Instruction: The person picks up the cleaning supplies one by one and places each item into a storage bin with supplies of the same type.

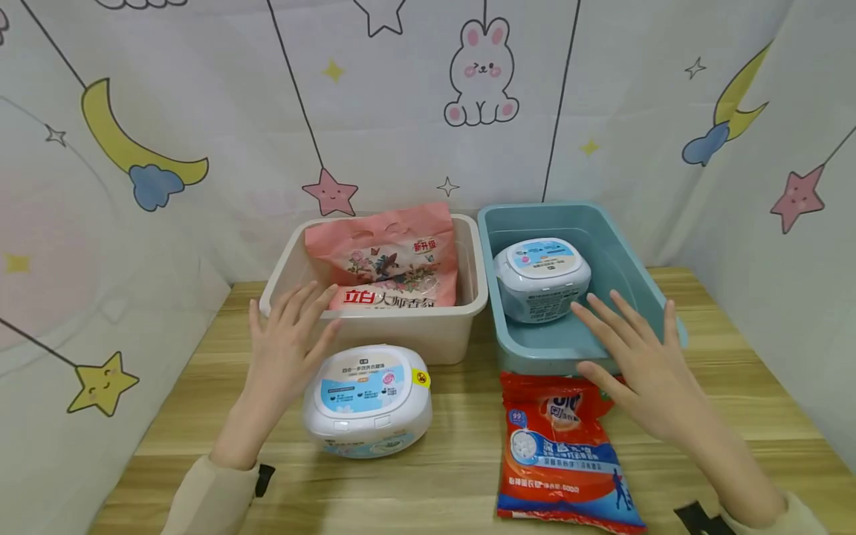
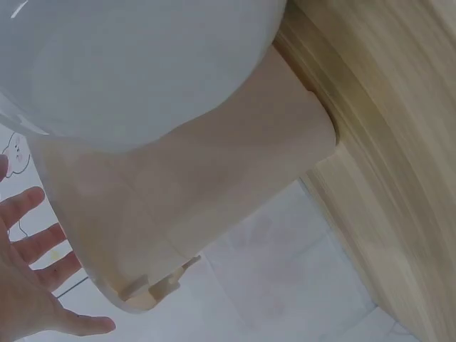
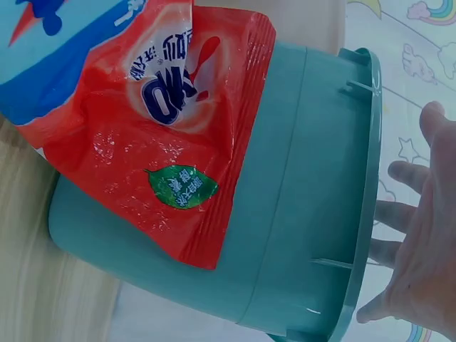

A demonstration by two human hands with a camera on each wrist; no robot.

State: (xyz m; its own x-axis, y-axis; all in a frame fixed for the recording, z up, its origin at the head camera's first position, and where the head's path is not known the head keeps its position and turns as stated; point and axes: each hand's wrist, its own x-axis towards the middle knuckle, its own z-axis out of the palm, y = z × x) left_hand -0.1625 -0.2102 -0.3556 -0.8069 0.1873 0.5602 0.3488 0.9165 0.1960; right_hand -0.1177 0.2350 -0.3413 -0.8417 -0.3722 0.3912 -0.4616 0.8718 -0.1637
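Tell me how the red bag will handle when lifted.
The red bag will probably flex and sag, since its film is creased. Its glossy surface suggests it could feel slippery. Being flattish rather than round, it seems unlikely to roll.

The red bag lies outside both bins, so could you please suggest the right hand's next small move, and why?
Probably lower the right hand and pinch the top edge of the red bag. That hand holds nothing, its fingers are spread, and the head view shows its thumb close to that edge. The bag lies on the table before the teal bin.
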